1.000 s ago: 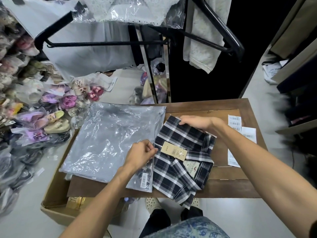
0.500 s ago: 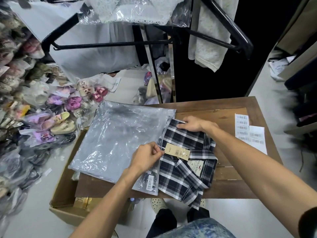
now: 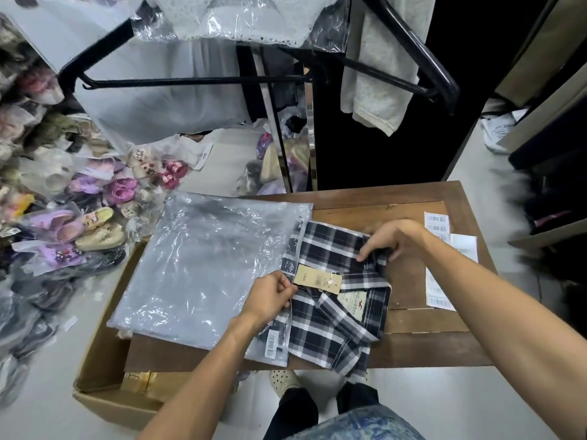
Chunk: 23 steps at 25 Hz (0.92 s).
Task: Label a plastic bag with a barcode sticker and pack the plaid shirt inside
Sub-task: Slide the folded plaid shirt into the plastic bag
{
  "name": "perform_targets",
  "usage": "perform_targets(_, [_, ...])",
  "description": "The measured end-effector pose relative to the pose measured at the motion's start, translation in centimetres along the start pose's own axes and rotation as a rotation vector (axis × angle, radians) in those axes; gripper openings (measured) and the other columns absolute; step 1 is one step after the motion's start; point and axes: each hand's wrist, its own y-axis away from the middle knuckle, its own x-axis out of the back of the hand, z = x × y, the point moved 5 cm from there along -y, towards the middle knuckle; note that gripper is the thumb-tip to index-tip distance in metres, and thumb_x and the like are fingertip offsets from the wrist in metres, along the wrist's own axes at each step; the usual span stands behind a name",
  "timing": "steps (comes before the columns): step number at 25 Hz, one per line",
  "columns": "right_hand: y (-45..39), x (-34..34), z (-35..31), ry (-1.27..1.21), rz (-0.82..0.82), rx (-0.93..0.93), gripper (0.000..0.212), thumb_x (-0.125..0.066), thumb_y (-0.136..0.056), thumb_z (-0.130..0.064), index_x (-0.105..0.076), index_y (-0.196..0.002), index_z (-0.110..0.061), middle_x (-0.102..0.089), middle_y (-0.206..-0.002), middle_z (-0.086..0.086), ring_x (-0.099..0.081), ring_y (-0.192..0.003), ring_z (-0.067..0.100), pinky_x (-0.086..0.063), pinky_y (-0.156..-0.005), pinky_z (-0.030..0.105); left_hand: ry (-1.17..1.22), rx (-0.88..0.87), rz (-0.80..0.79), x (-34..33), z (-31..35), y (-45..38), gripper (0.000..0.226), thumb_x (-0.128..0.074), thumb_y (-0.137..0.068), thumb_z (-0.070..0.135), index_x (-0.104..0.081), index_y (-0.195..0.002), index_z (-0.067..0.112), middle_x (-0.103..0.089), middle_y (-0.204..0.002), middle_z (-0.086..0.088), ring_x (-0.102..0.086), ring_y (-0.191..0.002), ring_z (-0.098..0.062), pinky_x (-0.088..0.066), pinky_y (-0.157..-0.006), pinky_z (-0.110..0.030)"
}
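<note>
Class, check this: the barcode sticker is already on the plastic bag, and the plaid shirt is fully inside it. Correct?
Not quite. The barcode sticker is on the plastic bag, but the head view shows the plaid shirt only partly inside, most of it outside the opening.

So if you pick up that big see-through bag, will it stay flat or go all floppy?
Probably floppy. The plastic bag is thin and wrinkled, and its edge bends where the left hand pinches it. It looks light, since it is mostly empty. Its shiny surface may be slippery, so the plaid shirt could slide in easily.
</note>
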Motion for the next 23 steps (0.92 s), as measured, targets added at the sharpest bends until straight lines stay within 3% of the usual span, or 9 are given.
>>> perform_targets(2, [0.2,-0.1,0.1,-0.388,0.048,0.106,0.048,-0.082,-0.085,-0.021,-0.055,-0.123,-0.016,-0.071,-0.114,0.014,-0.075,-0.093,0.025,-0.062,-0.066,0.028,0.011,0.025,0.000,0.1,-0.5,-0.4,0.013,-0.065,-0.101,0.017,-0.063,-0.095,0.006,-0.070,-0.067,-0.007,-0.057,-0.044,-0.006,-0.044,-0.040,-0.021])
perform_targets(3, [0.3,-0.3,0.3,-0.577,0.062,0.157,0.050,-0.083,-0.083,-0.020,-0.056,-0.125,-0.012,-0.071,-0.114,0.017,-0.075,-0.097,0.029,-0.063,-0.070,0.029,0.021,0.038,0.002,0.1,-0.7,-0.5,0.014,-0.064,-0.101,0.017,-0.062,-0.095,0.006,-0.071,-0.067,-0.008,-0.058,-0.045,-0.010,-0.044,-0.039,-0.024])
perform_targets(4, [0.6,-0.7,0.6,-0.718,0.065,0.193,0.057,-0.086,-0.080,-0.022,-0.059,-0.128,-0.011,-0.072,-0.118,0.019,-0.073,-0.104,0.032,-0.063,-0.084,0.033,0.034,0.050,0.009,0.2,-0.9,-0.7,0.014,-0.064,-0.101,0.017,-0.062,-0.095,0.005,-0.071,-0.068,-0.009,-0.058,-0.046,-0.011,-0.045,-0.038,-0.025])
perform_targets(6, [0.9,-2.0,1.5,-0.867,0.049,0.211,0.070,-0.094,-0.071,-0.032,-0.063,-0.131,-0.014,-0.068,-0.130,0.023,-0.064,-0.115,0.037,-0.046,-0.113,0.045,0.059,0.067,0.026,0.3,-0.9,-0.9,0.014,-0.063,-0.101,0.017,-0.061,-0.096,0.004,-0.073,-0.071,-0.014,-0.058,-0.046,-0.012,-0.045,-0.038,-0.026])
perform_targets(8, [2.5,-3.6,1.6,-0.884,0.021,0.243,0.064,-0.090,-0.076,-0.029,-0.060,-0.132,-0.017,-0.061,-0.137,0.022,-0.067,-0.100,0.032,-0.048,-0.103,0.038,0.056,0.072,0.026,0.3,-0.9,-1.2,0.015,-0.063,-0.101,0.019,-0.061,-0.097,0.005,-0.075,-0.076,-0.017,-0.060,-0.049,-0.012,-0.047,-0.041,-0.027])
perform_targets(11, [5.0,-6.1,1.0,-0.724,-0.030,0.343,0.056,-0.082,-0.081,-0.011,-0.057,-0.130,-0.023,-0.070,-0.129,0.000,-0.065,-0.112,0.011,-0.041,-0.099,0.030,0.033,0.065,0.014,0.4,-0.8,-1.2,0.014,-0.062,-0.101,0.019,-0.061,-0.096,0.006,-0.076,-0.075,-0.014,-0.062,-0.052,-0.014,-0.047,-0.043,-0.027])
perform_targets(14, [5.1,-7.4,1.5,-0.812,-0.025,0.347,0.058,-0.080,-0.080,0.002,-0.058,-0.130,-0.018,-0.076,-0.121,0.004,-0.070,-0.112,0.016,-0.048,-0.094,0.030,-0.037,0.036,0.012,0.4,-0.3,-1.1,0.015,-0.055,-0.103,0.018,-0.057,-0.097,0.004,-0.075,-0.074,-0.012,-0.058,-0.050,-0.015,-0.044,-0.040,-0.024])
perform_targets(17, [4.7,-8.5,2.3,-1.021,0.085,0.259,0.034,-0.075,-0.088,-0.004,-0.068,-0.121,0.000,-0.076,-0.114,0.018,-0.076,-0.100,0.025,-0.061,-0.078,0.033,-0.128,-0.012,-0.017,0.5,1.0,-1.0,0.020,-0.046,-0.105,0.023,-0.051,-0.092,0.009,-0.071,-0.071,-0.011,-0.064,-0.052,-0.016,-0.044,-0.040,-0.022])
perform_targets(23, [5.6,-10.9,1.1,-0.881,0.132,0.418,0.041,-0.079,-0.086,-0.004,-0.064,-0.123,-0.015,-0.076,-0.118,0.004,-0.073,-0.108,0.018,-0.057,-0.087,0.026,-0.292,-0.152,-0.095,1.2,3.2,-1.1,0.027,-0.034,-0.110,0.024,-0.053,-0.096,0.010,-0.066,-0.069,-0.009,-0.073,-0.051,-0.021,-0.042,-0.038,-0.021])
